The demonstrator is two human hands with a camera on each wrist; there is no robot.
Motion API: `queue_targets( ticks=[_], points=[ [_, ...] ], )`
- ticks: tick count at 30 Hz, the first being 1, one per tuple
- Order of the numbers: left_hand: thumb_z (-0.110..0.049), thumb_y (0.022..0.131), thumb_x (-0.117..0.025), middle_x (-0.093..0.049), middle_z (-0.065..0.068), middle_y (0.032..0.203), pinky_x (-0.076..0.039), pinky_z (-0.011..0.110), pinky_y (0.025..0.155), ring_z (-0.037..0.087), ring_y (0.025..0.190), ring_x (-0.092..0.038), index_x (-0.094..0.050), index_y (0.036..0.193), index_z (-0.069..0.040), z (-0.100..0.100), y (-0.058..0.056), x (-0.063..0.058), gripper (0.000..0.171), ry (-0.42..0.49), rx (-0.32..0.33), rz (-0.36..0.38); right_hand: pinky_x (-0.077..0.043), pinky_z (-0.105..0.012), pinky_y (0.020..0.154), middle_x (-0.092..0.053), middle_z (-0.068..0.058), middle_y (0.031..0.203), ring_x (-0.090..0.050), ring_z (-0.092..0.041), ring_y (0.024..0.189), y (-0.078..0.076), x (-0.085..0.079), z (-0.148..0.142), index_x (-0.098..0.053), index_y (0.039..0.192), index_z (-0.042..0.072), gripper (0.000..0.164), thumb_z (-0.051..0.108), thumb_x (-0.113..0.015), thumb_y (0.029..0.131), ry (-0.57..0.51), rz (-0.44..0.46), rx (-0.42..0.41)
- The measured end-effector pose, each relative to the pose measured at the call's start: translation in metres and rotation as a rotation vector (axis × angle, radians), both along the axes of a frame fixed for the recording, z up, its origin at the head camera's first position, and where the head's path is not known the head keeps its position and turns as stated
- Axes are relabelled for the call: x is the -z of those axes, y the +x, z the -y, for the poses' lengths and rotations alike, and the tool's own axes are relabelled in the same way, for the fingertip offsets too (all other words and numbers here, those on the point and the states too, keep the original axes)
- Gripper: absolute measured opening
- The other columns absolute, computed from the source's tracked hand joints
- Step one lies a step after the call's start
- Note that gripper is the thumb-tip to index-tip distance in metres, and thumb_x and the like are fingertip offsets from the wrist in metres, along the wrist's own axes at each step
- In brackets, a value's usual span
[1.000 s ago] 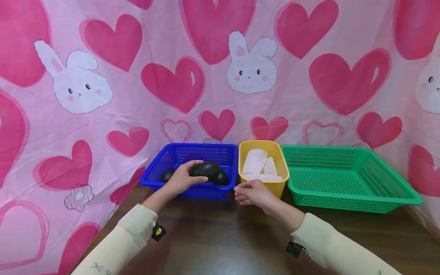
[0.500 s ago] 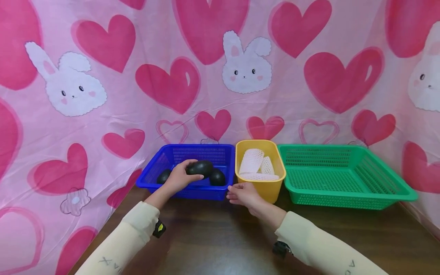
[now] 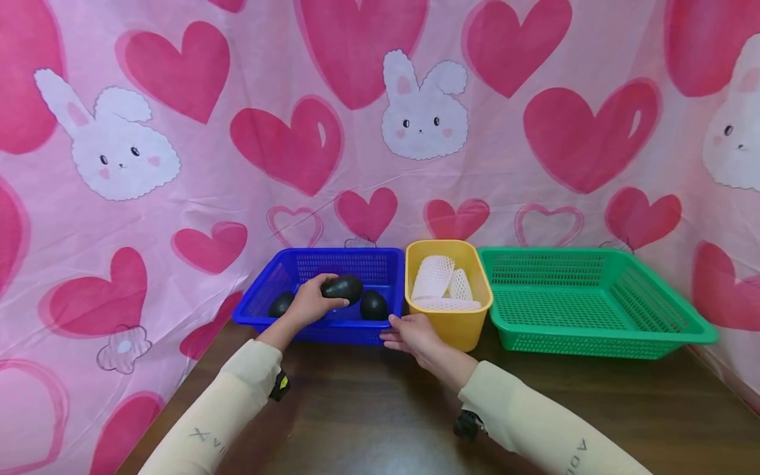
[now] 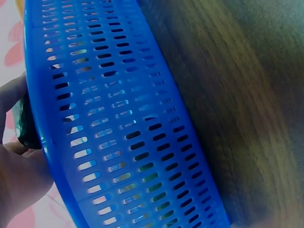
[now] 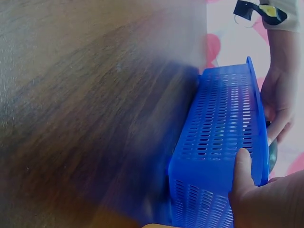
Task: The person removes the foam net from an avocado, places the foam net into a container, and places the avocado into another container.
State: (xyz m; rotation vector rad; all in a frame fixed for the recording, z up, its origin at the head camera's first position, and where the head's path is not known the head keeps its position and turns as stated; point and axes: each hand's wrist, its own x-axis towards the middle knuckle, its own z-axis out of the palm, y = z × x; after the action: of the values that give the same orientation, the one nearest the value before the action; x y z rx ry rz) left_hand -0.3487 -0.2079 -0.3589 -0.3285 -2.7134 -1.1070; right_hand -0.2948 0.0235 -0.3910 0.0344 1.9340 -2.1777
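My left hand (image 3: 313, 302) grips a dark, glossy avocado (image 3: 342, 289) over the front part of the blue basket (image 3: 320, 333). Two more avocados lie in that basket: one on the right (image 3: 373, 305), the other on the left (image 3: 281, 304), partly behind my left hand. At the basket's front right corner, my right hand (image 3: 417, 338) holds the rim. The right wrist view shows a digit of this hand (image 5: 244, 173) against the outer wall, its other fingers mostly hidden. In the left wrist view the basket wall covers much of the held avocado (image 4: 24, 123).
A yellow bin (image 3: 454, 328) with several white foam net sleeves (image 3: 433, 278) stands right of the blue basket. Beyond it is a wide green basket (image 3: 594, 343). All rest on a brown wooden table (image 3: 356, 409) before a pink heart-patterned cloth (image 3: 285, 145).
The left hand has drawn the held avocado slightly left, showing more of the right-hand avocado. My right hand has moved left from before the yellow bin onto the blue basket's corner.
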Motion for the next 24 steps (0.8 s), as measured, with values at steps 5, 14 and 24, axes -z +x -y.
queue_targets(
  ticks=[5, 14, 24],
  points=[
    [-0.023, 0.079, -0.081, -0.060, 0.020, 0.125, -0.044, 0.048, 0.093, 0.035, 0.112, -0.056, -0.055, 0.130, 0.000, 0.000, -0.006, 0.002, 0.062, -0.050, -0.010, -0.015, -0.056, -0.033, 0.072, -0.065, -0.031, 0.105, -0.068, -0.035, 0.094, 0.001, -0.001, 0.001, -0.052, 0.113, -0.018, 0.030, 0.009, -0.051, 0.101, -0.021, 0.016, 0.022],
    [-0.020, 0.073, -0.085, -0.063, 0.023, 0.118, -0.045, 0.047, 0.093, 0.038, 0.109, -0.058, -0.057, 0.123, 0.005, -0.001, -0.021, 0.009, 0.063, -0.211, -0.025, -0.005, -0.056, -0.030, 0.071, -0.063, -0.031, 0.109, -0.069, -0.034, 0.094, 0.000, 0.000, 0.003, -0.051, 0.114, -0.019, 0.028, 0.005, -0.052, 0.100, -0.042, 0.015, 0.044],
    [-0.022, 0.069, -0.087, -0.066, 0.022, 0.105, -0.047, 0.048, 0.086, 0.036, 0.097, -0.061, -0.061, 0.109, 0.006, -0.011, -0.030, 0.012, 0.055, -0.398, -0.054, 0.029, -0.056, -0.032, 0.072, -0.064, -0.030, 0.108, -0.065, -0.039, 0.100, -0.001, 0.000, 0.004, -0.051, 0.109, -0.018, 0.024, 0.005, -0.051, 0.100, -0.032, -0.003, 0.047]
  ],
)
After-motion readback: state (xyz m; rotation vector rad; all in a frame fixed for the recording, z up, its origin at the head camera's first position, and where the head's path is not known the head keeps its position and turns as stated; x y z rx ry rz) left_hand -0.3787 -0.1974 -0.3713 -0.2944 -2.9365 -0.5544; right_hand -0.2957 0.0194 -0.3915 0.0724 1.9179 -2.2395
